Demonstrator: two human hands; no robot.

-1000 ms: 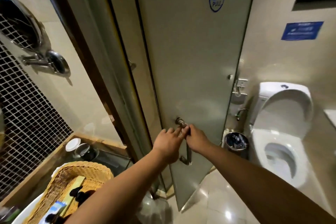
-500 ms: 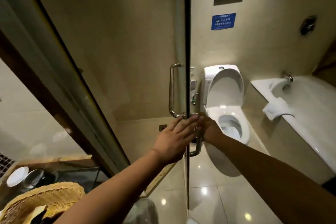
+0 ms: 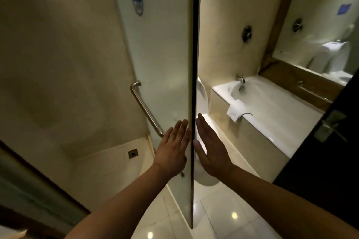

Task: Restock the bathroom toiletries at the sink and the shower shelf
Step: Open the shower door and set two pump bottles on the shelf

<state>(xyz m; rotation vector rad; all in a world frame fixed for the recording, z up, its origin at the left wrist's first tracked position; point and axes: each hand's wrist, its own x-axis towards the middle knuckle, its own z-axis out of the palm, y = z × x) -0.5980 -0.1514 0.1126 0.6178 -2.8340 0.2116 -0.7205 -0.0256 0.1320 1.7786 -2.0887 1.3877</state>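
Observation:
The glass shower door [image 3: 165, 60] stands edge-on in the middle of the view, swung wide into the room. My left hand [image 3: 172, 151] lies flat with fingers straight against the door's left face, just below its steel bar handle [image 3: 144, 108]. My right hand [image 3: 211, 151] is flat on the other side of the glass edge, fingers straight and empty. The shower stall floor with its small square drain [image 3: 133, 153] shows behind the door at left. No toiletries are in view.
A white bathtub [image 3: 272, 114] with a tap [image 3: 240, 79] and a folded white cloth [image 3: 236, 110] on its rim runs along the right. A dark room door with a lever handle [image 3: 330, 126] stands at far right. Glossy floor tiles [image 3: 223, 217] lie below.
Both hands have let go of the handle and now lie flat on either side of the glass. The door has swung further out; my view turned right, losing the basket and toilet.

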